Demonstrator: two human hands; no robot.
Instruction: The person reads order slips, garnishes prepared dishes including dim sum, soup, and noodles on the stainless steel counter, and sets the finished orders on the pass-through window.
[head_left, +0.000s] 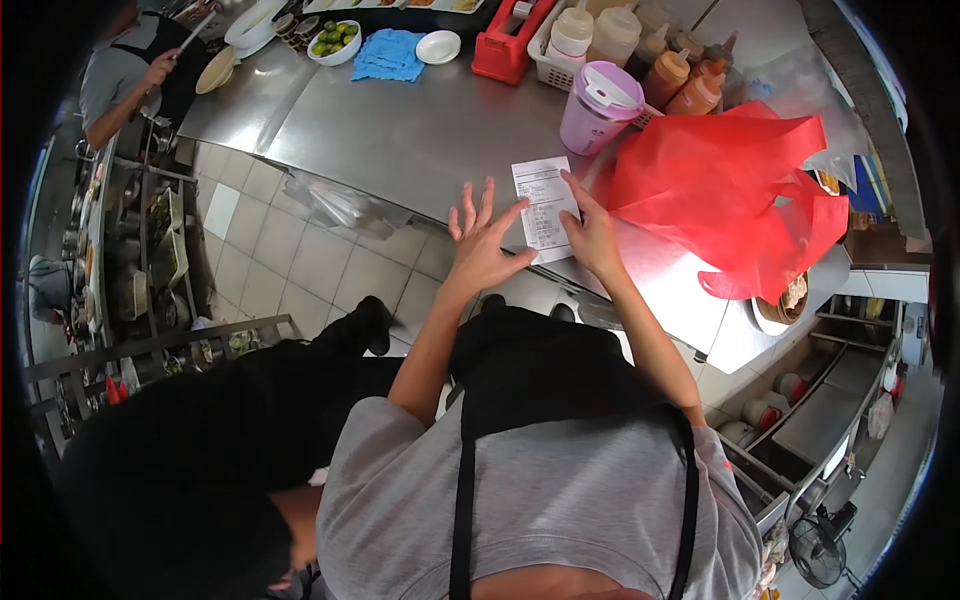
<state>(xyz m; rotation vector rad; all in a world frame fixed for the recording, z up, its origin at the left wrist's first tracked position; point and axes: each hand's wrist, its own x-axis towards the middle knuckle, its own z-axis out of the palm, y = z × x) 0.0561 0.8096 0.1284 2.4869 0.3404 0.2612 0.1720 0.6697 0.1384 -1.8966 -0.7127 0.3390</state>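
Note:
A printed paper receipt [543, 205] is held over the edge of the steel counter [400, 130]. My right hand [594, 228] pinches its right side between thumb and fingers. At the receipt's left side is my left hand [487, 240], its fingers spread and the index fingertip at the paper's edge; whether it touches cannot be told. Just beyond the receipt stands a lilac lidded tumbler [598, 108]. To the right of my right hand lies a red fabric bag [720, 190] with loose handles.
Squeeze bottles [614, 38] fill a white basket at the back. Left of it are a red tape dispenser [512, 42], a small white plate [438, 47], a blue cloth [389, 55] and a bowl of green citrus [335, 42]. Another person in black stands close on my left; a co-worker [140, 80] is farther off.

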